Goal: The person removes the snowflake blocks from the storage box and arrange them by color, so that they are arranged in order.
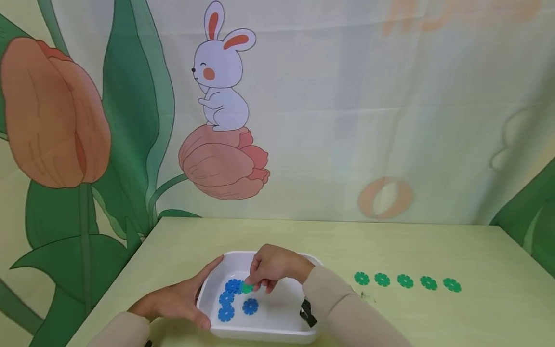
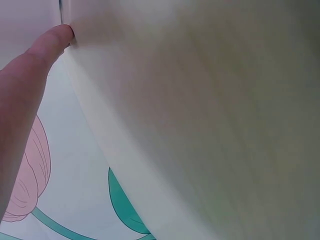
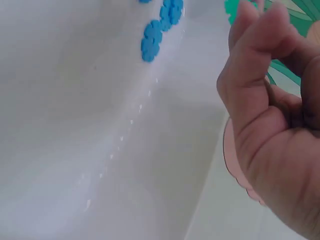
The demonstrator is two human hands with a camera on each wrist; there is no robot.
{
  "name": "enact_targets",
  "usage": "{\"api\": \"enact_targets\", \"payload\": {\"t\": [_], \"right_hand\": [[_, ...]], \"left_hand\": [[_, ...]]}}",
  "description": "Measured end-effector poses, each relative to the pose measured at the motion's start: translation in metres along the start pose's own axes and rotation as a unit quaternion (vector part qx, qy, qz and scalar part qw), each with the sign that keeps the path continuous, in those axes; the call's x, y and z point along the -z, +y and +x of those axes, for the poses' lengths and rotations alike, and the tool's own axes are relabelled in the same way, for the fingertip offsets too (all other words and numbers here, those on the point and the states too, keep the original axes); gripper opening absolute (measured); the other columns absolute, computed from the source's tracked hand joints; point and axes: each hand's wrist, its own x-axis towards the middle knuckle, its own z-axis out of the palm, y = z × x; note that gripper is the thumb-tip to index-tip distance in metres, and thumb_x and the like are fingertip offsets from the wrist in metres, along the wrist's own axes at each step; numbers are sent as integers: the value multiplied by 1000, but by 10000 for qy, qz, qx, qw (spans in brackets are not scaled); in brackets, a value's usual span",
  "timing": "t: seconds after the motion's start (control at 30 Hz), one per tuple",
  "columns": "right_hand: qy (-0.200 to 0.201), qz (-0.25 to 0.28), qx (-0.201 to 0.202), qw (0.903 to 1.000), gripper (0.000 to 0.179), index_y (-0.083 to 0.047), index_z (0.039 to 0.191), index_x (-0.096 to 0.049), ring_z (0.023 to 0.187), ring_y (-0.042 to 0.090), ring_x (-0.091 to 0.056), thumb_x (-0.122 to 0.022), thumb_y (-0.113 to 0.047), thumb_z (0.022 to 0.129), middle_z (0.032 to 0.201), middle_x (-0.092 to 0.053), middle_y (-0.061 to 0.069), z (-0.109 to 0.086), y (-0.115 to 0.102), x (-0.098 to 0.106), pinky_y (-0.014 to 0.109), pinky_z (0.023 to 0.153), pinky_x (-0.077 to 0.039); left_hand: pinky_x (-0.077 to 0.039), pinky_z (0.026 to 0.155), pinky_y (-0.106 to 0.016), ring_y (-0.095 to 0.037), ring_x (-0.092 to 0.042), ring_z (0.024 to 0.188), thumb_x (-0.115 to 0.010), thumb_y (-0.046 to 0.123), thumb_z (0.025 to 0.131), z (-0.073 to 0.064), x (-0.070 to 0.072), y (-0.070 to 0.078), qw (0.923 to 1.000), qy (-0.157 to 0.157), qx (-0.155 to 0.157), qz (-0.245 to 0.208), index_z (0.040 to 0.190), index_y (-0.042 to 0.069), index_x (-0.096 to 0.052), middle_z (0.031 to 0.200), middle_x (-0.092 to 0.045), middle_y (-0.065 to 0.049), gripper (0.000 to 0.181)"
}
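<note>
My right hand (image 1: 277,266) is over the white plastic tray (image 1: 260,333), pinching a green snowflake disc (image 1: 247,287) between thumb and fingertips. In the right wrist view the green disc (image 3: 231,9) peeks out past the fingertips. My left hand (image 1: 181,299) grips the tray's left end, thumb at the near corner and a finger reaching along to the far one. Several blue snowflake discs lie in the tray's left part, among them a lone blue disc (image 1: 250,306) and a blue disc (image 1: 226,313) close to the left wall.
Right of the tray, several green discs form a row on the pale table, with a green disc (image 1: 405,281) in its middle. A black strap (image 1: 308,313) hangs by the right sleeve. Behind the table (image 1: 433,246) stands a printed curtain (image 1: 312,120) with a rabbit and tulips.
</note>
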Motion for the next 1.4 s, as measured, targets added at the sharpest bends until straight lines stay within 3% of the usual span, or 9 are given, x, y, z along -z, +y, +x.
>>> {"api": "enact_targets", "payload": {"t": [0.7,1.4], "right_hand": [[447,23,330,9985,12,-5,91,-67,54,14,-53,-74,-14,91,77,-69,11,-39,14,49,28,56,-56],[747,419,447,9953,18,0,100,-55,54,14,-49,-64,-16,99,75,-67,11,-96,77,94,30,56,-51]], "left_hand": [[-44,103,-53,-37,-37,126,-86,33,78,0,-4,-1,9994,-28,-153,-315,159,23,13,158,-11,-23,128],[-41,105,-55,-37,-36,127,-86,38,78,2,-5,2,9997,15,-122,-193,159,24,14,158,-8,-23,129]]}}
